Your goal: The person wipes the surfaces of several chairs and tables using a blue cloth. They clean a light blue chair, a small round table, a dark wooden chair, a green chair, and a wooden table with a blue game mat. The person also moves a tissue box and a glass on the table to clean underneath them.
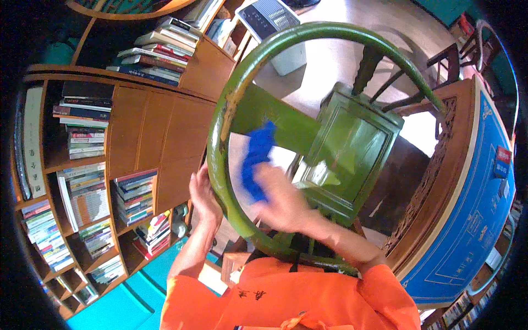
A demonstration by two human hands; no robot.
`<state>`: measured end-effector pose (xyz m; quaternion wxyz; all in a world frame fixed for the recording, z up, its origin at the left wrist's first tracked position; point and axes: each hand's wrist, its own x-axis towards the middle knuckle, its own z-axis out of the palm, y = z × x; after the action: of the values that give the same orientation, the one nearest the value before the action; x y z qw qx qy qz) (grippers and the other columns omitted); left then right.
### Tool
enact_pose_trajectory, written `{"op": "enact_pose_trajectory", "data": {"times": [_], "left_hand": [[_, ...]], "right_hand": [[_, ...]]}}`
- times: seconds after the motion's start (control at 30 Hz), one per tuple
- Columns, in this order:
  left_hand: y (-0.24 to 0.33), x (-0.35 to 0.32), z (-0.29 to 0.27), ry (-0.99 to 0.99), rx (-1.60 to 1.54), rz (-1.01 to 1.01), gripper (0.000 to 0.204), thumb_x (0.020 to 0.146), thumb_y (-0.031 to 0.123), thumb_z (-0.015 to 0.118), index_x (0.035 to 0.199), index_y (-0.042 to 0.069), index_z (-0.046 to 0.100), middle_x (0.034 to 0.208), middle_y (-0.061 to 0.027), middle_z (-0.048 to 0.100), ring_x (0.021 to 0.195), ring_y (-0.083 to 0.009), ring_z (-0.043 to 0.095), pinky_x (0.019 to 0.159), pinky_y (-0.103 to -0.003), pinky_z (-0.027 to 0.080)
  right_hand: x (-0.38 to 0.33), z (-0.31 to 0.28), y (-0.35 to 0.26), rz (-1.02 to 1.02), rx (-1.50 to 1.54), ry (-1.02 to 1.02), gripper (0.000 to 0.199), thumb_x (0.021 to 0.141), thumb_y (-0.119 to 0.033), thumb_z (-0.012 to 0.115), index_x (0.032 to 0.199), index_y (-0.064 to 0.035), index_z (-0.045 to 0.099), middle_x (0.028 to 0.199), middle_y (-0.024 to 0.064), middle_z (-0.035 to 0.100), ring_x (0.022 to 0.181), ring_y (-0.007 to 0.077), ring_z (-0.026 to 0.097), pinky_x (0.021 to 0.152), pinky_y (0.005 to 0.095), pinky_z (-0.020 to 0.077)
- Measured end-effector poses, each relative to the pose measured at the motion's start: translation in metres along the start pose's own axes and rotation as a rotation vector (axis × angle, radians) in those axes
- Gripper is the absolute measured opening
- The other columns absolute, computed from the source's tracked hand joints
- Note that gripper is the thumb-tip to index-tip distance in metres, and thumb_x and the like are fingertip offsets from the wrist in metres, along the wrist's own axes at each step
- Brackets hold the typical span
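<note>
Chair (352, 143): green, painted wood, with a curved horseshoe rail running from near left, up over the far side, and down to the right; seat panel glossy, right of centre.
Rail (220, 159): left part runs near-to-far, almost upright in the view; paint worn near its far bend.
Back splat (275, 124): flat green board inside the rail, just left of the seat, long axis running from far left to near right.
Left hand (202, 192): wrapped around the left part of the rail from outside, fingers curled onto it, holding firmly.
Right hand (283, 201): inside the loop of the rail, fingers pressed together and flat on the cloth; somewhat blurred, so thumb position cannot be told.
Cloth (257, 157): blue, bunched, under the right fingertips and sticking out to the far side of them, lying against the splat; long axis near-to-far.
Relation: cloth directly far of the right hand and touching it; left hand just beside, to the left, separated from the cloth only by the rail; right hand the nearer one.
</note>
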<state>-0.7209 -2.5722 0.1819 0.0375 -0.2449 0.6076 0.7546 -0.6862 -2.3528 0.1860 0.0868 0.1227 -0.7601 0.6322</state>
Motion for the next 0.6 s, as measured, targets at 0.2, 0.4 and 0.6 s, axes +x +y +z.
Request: {"op": "enact_pose_trajectory", "data": {"times": [0.2, 0.4, 0.6], "left_hand": [[-0.026, -0.002, -0.048, 0.226, -0.285, -0.123, 0.051, 0.094, 0.044, 0.04, 0.129, 0.008, 0.051, 0.13, -0.0089, 0.054, 0.118, -0.0282, 0.052, 0.102, -0.041, 0.04], [0.014, -0.004, 0.017, -0.031, 0.201, -0.09, 0.047, 0.098, 0.033, 0.045, 0.136, 0.006, 0.04, 0.117, -0.0113, 0.056, 0.097, -0.0198, 0.061, 0.078, -0.031, 0.049], [0.007, -0.005, 0.017, -0.163, 0.386, -0.001, 0.053, 0.099, 0.033, 0.049, 0.141, 0.007, 0.03, 0.102, -0.0108, 0.059, 0.081, -0.0184, 0.063, 0.067, -0.029, 0.05]], "right_hand": [[0.075, 0.073, 0.016, -0.485, -0.487, -0.081, 0.039, 0.07, -0.031, 0.064, 0.106, -0.0165, 0.065, 0.101, 0.003, 0.059, 0.104, 0.0295, 0.047, 0.079, 0.0497, 0.0398], [0.237, -0.059, 0.107, -0.303, -0.963, 0.415, 0.036, 0.07, -0.029, 0.065, 0.105, -0.0207, 0.064, 0.105, 0.0006, 0.061, 0.1, 0.0296, 0.048, 0.078, 0.0487, 0.0376], [0.191, -0.264, 0.177, 0.103, -1.498, 0.654, 0.04, 0.08, -0.039, 0.061, 0.117, -0.0227, 0.06, 0.113, -0.0009, 0.062, 0.104, 0.0275, 0.052, 0.079, 0.0461, 0.0392]]}}
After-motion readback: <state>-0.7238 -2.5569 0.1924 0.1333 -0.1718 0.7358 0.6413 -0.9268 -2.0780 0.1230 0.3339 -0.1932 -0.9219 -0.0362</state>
